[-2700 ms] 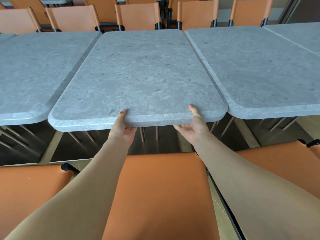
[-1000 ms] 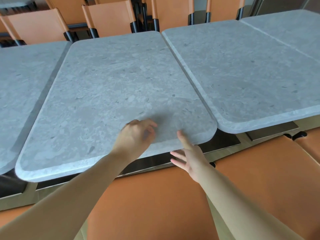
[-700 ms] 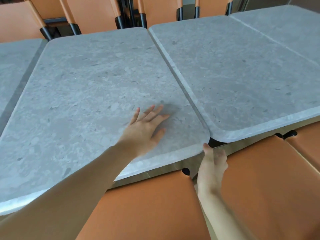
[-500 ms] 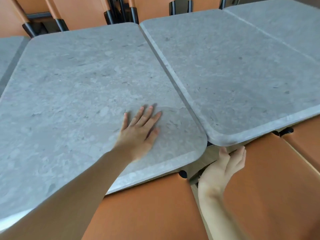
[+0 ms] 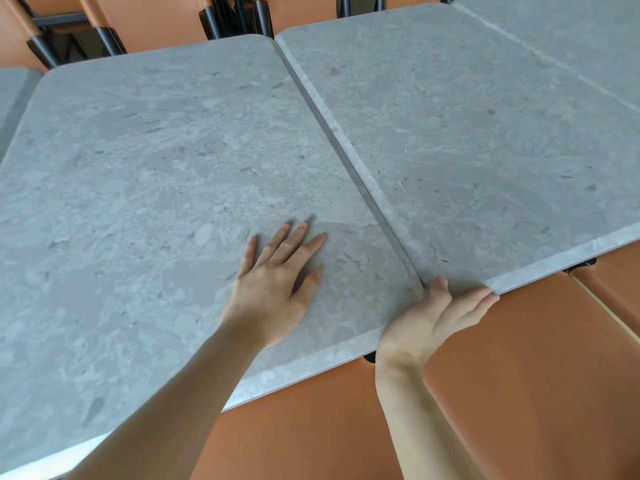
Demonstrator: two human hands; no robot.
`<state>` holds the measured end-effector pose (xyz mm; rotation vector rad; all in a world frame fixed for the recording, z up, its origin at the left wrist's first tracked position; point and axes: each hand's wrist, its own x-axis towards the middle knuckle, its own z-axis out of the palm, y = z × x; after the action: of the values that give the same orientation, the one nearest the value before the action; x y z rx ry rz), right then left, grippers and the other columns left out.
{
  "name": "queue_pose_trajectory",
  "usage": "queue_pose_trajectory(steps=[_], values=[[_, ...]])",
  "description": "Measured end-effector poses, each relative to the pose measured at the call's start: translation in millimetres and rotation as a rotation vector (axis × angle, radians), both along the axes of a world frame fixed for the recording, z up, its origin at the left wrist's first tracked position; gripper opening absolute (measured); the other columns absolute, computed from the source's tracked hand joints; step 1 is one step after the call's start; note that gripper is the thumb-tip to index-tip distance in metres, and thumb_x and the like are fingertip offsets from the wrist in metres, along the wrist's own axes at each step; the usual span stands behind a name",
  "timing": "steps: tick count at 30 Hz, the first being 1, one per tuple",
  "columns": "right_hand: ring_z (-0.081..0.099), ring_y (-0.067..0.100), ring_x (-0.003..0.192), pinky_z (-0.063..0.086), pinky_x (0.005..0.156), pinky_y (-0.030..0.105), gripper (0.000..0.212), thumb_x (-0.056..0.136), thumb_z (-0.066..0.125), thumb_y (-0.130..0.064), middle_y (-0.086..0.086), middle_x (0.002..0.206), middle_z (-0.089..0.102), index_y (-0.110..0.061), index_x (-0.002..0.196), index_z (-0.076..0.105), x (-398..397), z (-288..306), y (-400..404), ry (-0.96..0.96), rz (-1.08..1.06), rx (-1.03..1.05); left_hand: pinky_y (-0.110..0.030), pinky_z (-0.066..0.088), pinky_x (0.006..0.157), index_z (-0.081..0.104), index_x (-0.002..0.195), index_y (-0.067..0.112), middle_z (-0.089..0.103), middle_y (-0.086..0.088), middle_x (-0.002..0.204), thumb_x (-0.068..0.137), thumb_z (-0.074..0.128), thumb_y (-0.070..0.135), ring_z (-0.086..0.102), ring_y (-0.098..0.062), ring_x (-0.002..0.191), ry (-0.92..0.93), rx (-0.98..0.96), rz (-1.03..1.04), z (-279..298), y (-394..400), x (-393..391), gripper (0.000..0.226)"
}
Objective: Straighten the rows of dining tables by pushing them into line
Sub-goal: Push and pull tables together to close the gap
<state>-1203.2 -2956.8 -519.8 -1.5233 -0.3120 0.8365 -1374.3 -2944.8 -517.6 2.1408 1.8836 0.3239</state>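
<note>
The grey stone-look middle table [image 5: 156, 168] fills the left and centre of the view. Against its right side, across a narrow seam, stands the right table [image 5: 485, 133] of the same kind. My left hand [image 5: 273, 285] lies flat on the middle table near its near right corner, fingers spread, holding nothing. My right hand [image 5: 426, 320] is at the right table's near left corner, thumb on top and fingers along the near edge. The two tables' near corners almost meet beside my right thumb.
Another table [image 5: 571, 36] joins on at the far right, and a sliver of a left table [image 5: 14, 88] shows. Orange chair seats [image 5: 519, 375] sit tucked under the near edges. More orange chairs [image 5: 156, 15] with black legs line the far side.
Both hands let go of the middle table's near edge. My left hand went flat onto its top. My right hand moved right to the neighbouring table's corner, and the view shifted right.
</note>
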Motion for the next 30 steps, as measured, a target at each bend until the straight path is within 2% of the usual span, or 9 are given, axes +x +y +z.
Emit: queue_pose_trajectory(steps=[4, 7, 9, 11, 13, 15, 21, 25, 30], values=[[0.002, 0.004, 0.153, 0.014, 0.127, 0.038, 0.083, 0.094, 0.045, -0.038, -0.011, 0.167, -0.011, -0.017, 0.163, 0.003, -7, 4, -4, -0.13, 0.098, 0.04, -0.035, -0.017, 0.124, 0.015, 0.158, 0.047, -0.002, 0.026, 0.164, 0.098, 0.012, 0.059, -0.013, 0.004, 0.152, -0.01, -0.001, -0.013, 1, -1, 0, 0.061], [-0.003, -0.008, 0.148, 0.013, 0.122, 0.022, 0.078, 0.095, 0.049, -0.029, -0.008, 0.168, -0.012, -0.014, 0.162, 0.01, -31, 10, -13, -0.505, 0.299, 0.19, -0.036, -0.012, 0.126, 0.026, 0.156, 0.043, 0.009, 0.024, 0.164, 0.096, 0.014, 0.059, -0.004, 0.003, 0.153, -0.052, 0.058, -0.028, -3, -1, -1, 0.064], [0.003, 0.004, 0.154, 0.021, 0.124, 0.029, 0.07, 0.1, 0.05, -0.022, -0.001, 0.169, -0.007, -0.013, 0.161, 0.016, -45, 2, -14, -0.735, 0.466, 0.211, -0.039, 0.0, 0.128, 0.05, 0.146, 0.034, 0.032, 0.015, 0.161, 0.093, 0.022, 0.053, 0.014, 0.0, 0.153, -0.193, 0.128, 0.011, -6, -1, -4, 0.063], [0.024, 0.022, 0.151, 0.029, 0.122, 0.045, 0.062, 0.098, 0.047, -0.02, 0.011, 0.168, 0.013, -0.011, 0.157, 0.029, -52, -11, -14, -1.002, 0.595, 0.149, -0.034, 0.021, 0.124, 0.071, 0.119, 0.019, 0.058, 0.004, 0.145, 0.091, 0.029, 0.043, 0.039, -0.006, 0.144, -0.365, 0.196, 0.1, -7, -3, -8, 0.056], [0.045, 0.024, 0.138, 0.032, 0.12, 0.048, 0.053, 0.092, 0.043, -0.02, 0.011, 0.157, 0.042, -0.01, 0.144, 0.05, -56, -19, -14, -1.248, 0.657, 0.093, -0.034, 0.045, 0.108, 0.074, 0.1, 0.016, 0.07, 0.003, 0.126, 0.089, 0.033, 0.038, 0.055, -0.013, 0.13, -0.4, 0.26, 0.194, -6, -6, -8, 0.048], [0.053, 0.024, 0.132, 0.033, 0.118, 0.048, 0.049, 0.087, 0.041, -0.021, 0.008, 0.145, 0.056, -0.01, 0.131, 0.061, -57, -20, -14, -1.359, 0.668, 0.07, -0.04, 0.054, 0.091, 0.073, 0.095, 0.019, 0.07, 0.006, 0.119, 0.091, 0.038, 0.035, 0.057, -0.016, 0.125, -0.343, 0.276, 0.256, -3, -9, -6, 0.039], [0.049, 0.022, 0.137, 0.03, 0.119, 0.048, 0.055, 0.087, 0.032, -0.025, 0.005, 0.145, 0.053, -0.012, 0.135, 0.055, -57, -8, -16, -1.453, 0.736, 0.002, -0.031, 0.042, 0.105, 0.074, 0.106, 0.015, 0.063, 0.0, 0.138, 0.085, 0.028, 0.043, 0.044, -0.017, 0.14, -0.447, 0.309, 0.472, -3, -30, -13, 0.058], [0.05, 0.025, 0.136, 0.033, 0.116, 0.05, 0.056, 0.087, 0.034, -0.027, 0.007, 0.144, 0.053, -0.011, 0.136, 0.054, -56, 0, -15, -1.452, 0.809, -0.054, -0.034, 0.004, 0.125, 0.043, 0.153, 0.016, 0.029, -0.001, 0.164, 0.095, 0.023, 0.045, 0.016, -0.016, 0.155, -0.07, 0.13, 0.341, -17, -67, -10, 0.067], [0.052, 0.025, 0.133, 0.03, 0.114, 0.049, 0.054, 0.088, 0.035, -0.028, 0.005, 0.141, 0.056, -0.012, 0.134, 0.058, -55, 7, -15, -1.417, 0.847, -0.077, -0.039, 0.006, 0.118, 0.031, 0.158, 0.017, 0.032, -0.005, 0.164, 0.108, 0.011, 0.046, 0.013, -0.02, 0.153, 0.168, 0.023, 0.311, -19, -74, -11, 0.061]])
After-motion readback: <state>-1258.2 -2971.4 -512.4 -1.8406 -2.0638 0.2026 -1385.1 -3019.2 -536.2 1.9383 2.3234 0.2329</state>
